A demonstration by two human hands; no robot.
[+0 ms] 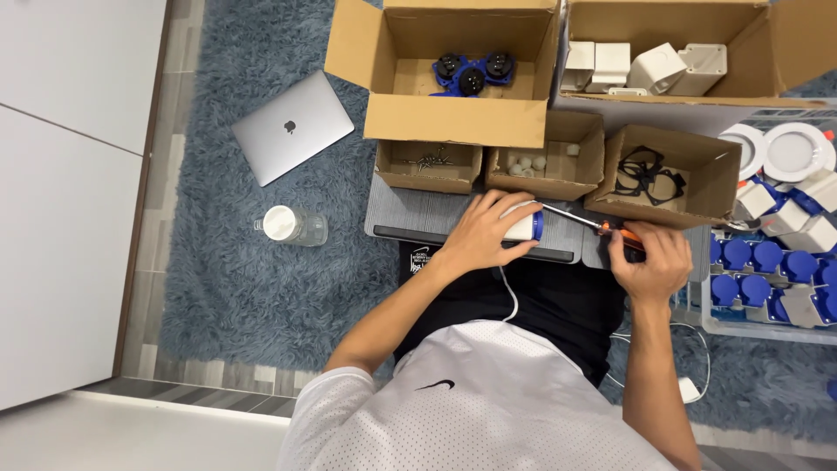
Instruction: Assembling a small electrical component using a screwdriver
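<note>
My left hand (485, 232) is wrapped around a white part with a blue collar (529, 225), held on its side over a grey lap tray (410, 214). My right hand (649, 260) grips the orange and black handle of a screwdriver (621, 234). Its metal shaft (571, 216) runs left, and the tip meets the blue end of the part.
Small cardboard boxes at the tray's far edge hold screws (429, 160), white plugs (528, 164) and black gaskets (645, 173). Larger boxes behind hold blue sockets (471, 71) and white housings (663, 66). A crate of blue and white parts (767, 262) sits right; laptop (292, 126) and bottle (292, 226) left.
</note>
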